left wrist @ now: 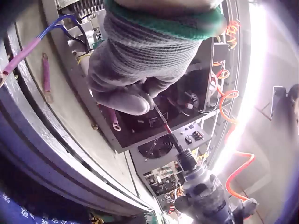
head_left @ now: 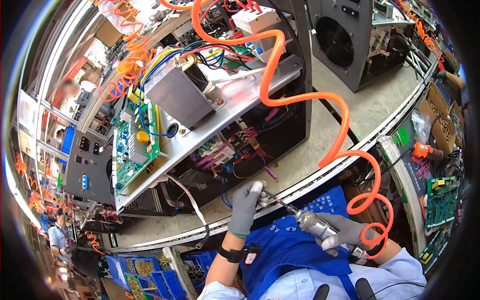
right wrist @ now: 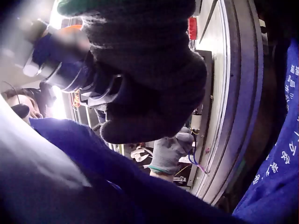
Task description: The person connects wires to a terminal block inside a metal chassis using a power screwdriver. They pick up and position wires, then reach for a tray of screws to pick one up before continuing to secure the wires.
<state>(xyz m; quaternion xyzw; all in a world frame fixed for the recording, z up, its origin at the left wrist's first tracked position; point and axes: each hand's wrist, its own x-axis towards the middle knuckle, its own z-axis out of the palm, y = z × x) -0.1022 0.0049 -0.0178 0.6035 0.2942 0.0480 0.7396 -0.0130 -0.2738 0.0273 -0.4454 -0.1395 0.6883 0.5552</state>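
My gloved right hand (head_left: 345,231) grips a silver air screwdriver (head_left: 314,224), held level in front of the blue apron. Its long bit (head_left: 278,200) with a red band points left. My left hand (head_left: 245,205), in a grey glove with a green cuff, pinches the bit's tip end; the left wrist view shows thumb and fingers curled round the shaft (left wrist: 161,116). Whatever sits at the very tip is hidden by the fingers. Just beyond the hands stands an open machine chassis (head_left: 295,125) with wiring inside. From the right wrist, the right glove (right wrist: 145,79) covers most of the tool.
An orange coiled air hose (head_left: 345,115) loops over the bench to the driver. A green circuit board (head_left: 132,150) and a metal box (head_left: 180,92) are mounted on the chassis. Blue bins (head_left: 162,285) of small hardware stand lower left; an orange tool (head_left: 425,151) lies right.
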